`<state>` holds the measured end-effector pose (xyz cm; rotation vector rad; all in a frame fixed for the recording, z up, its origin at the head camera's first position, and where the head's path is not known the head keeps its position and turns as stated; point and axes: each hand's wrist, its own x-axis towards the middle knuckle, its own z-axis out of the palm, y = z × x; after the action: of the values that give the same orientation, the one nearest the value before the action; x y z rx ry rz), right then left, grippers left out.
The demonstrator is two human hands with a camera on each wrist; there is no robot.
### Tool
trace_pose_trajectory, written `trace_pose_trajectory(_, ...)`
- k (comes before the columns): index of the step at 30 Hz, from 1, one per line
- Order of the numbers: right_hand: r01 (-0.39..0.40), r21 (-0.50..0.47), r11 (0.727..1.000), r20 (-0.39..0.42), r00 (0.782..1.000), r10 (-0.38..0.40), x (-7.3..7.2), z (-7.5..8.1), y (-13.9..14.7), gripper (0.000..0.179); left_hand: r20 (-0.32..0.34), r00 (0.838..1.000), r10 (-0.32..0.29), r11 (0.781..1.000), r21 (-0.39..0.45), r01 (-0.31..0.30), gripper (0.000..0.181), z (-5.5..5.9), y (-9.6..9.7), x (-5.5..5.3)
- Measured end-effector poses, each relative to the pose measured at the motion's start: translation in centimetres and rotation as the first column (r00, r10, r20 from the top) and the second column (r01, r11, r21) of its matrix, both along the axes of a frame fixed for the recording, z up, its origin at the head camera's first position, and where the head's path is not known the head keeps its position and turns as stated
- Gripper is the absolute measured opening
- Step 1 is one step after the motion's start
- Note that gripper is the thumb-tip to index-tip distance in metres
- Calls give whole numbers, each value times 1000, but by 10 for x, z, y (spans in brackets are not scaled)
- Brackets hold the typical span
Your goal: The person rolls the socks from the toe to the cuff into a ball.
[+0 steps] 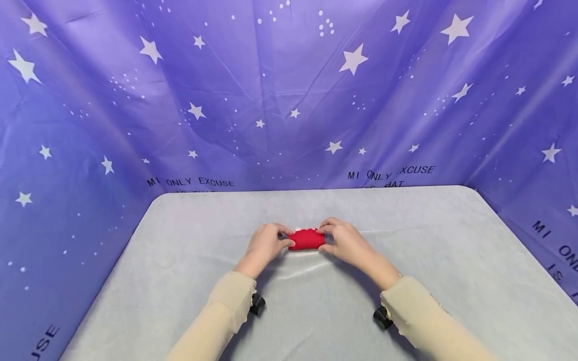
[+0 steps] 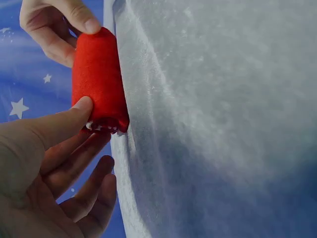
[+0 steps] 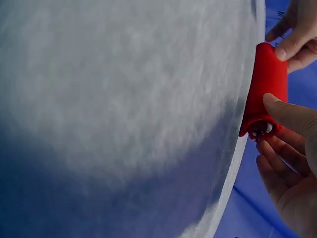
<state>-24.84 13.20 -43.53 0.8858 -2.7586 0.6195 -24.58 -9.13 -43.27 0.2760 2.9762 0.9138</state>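
A small roll of red cloth lies across the table toward its far side, with a bit of white along its back edge. My left hand pinches its left end between thumb and fingers. At the other end, my right hand grips the roll the same way. Seen from the left wrist, the red cloth roll shows layered folds and white specks at its near end. In the right wrist view, the end of the roll looks coiled, with something white and dark inside that is too small to tell.
A light grey cloth with shallow creases covers the table. Behind and at both sides hangs a purple-blue curtain with white stars and printed words. Black wrist cameras sit under both beige sleeves.
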Motion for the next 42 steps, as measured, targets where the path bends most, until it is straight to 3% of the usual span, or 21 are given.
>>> trace_pose_trajectory(6, -2, 124, 992, -9, 1000, 3, -10, 4, -6, 45, 61, 997, 49, 998, 35, -51, 19, 2, 0, -10)
trace_pose_trajectory(10, -4, 162, 987, -4, 1000, 5, -17, 5, -8, 42, 54, 997, 49, 999, 6, -49, 20, 3, 1, -11)
trace_pose_trajectory(12, -10, 153, 988, 5, 1000, 9, -19, 3, -8, 40, 12, 1000, 25, 999, -48, -24, 23, 3, 3, -9)
trace_pose_trajectory(15, -10, 101, 995, 8, 1000, 10, -19, 7, -3, 37, -105, 992, -70, 981, -188, 50, 35, 9, 11, -5)
trace_pose_trajectory(18, -9, 23, 1000, -3, 1000, 9, -14, 10, 1, 33, -223, 958, -181, 948, -300, 109, 45, 14, 22, 2)
trace_pose_trajectory(20, -7, -15, 1000, -19, 1000, 7, -7, 14, 2, 33, -278, 935, -221, 938, -323, 126, 49, 15, 28, 8)
trace_pose_trajectory(23, -12, -69, 998, -34, 999, 9, 5, 20, 0, 33, -312, 925, -216, 959, -244, 142, 50, 14, 31, 18)
trace_pose_trajectory(26, -13, -129, 992, -55, 998, 6, 17, 27, -1, 34, -293, 936, -195, 981, -74, 181, 52, 12, 30, 26)
trace_pose_trajectory(29, -23, -216, 976, -71, 997, 8, 30, 31, 1, 35, -273, 943, -190, 968, 110, 227, 53, 9, 28, 33)
trace_pose_trajectory(31, -41, -295, 955, -57, 998, 26, 38, 35, 4, 35, -249, 950, -190, 931, 263, 255, 52, 9, 25, 37)
trace_pose_trajectory(33, -59, -389, 919, -19, 998, 55, 45, 39, 8, 35, -220, 957, -188, 875, 405, 265, 49, 9, 23, 40)
trace_pose_trajectory(36, -80, -521, 850, 52, 991, 124, 53, 44, 15, 29, -149, 967, -209, 750, 610, 256, 47, 11, 18, 44)
trace_pose_trajectory(39, -90, -597, 797, 98, 978, 184, 60, 46, 20, 22, -98, 962, -257, 637, 731, 244, 49, 14, 14, 47)
trace_pose_trajectory(41, -105, -613, 783, 102, 972, 210, 63, 47, 22, 20, -84, 953, -290, 585, 773, 246, 49, 15, 13, 48)
trace_pose_trajectory(42, -109, -616, 780, 96, 973, 212, 65, 47, 22, 19, -80, 949, -304, 570, 783, 249, 49, 15, 13, 49)
